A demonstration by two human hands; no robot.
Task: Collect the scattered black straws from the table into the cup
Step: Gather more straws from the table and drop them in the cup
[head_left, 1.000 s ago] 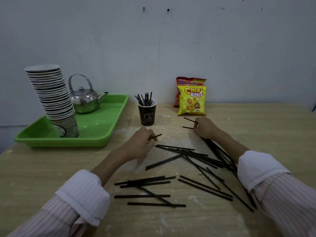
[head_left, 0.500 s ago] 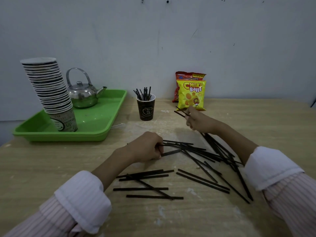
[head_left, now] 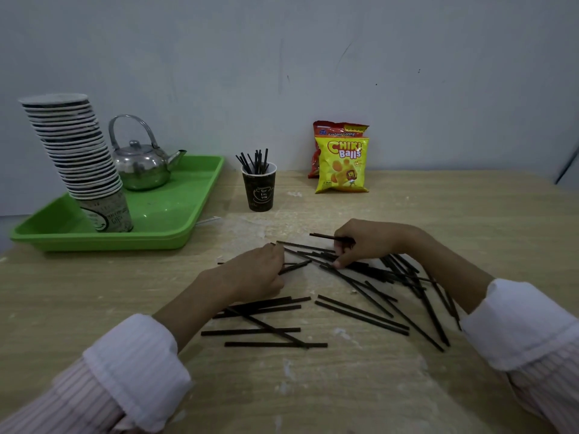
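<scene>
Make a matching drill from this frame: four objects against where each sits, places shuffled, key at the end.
Things
1. kettle
2. stack of paper cups
3. dark cup
4. yellow snack bag

Places
A. on the table by the wall, in front of a red bag
B. on the green tray, near its front edge
C. on the table just right of the tray, straws standing in it
D. on the tray, farther back

Pairs: 1-D, 2-B, 3-C, 4-A

Matt pale wooden table (head_left: 454, 233), glossy green plastic tray (head_left: 175, 214), shiny metal kettle (head_left: 141, 167), paper cup (head_left: 258, 191)
</scene>
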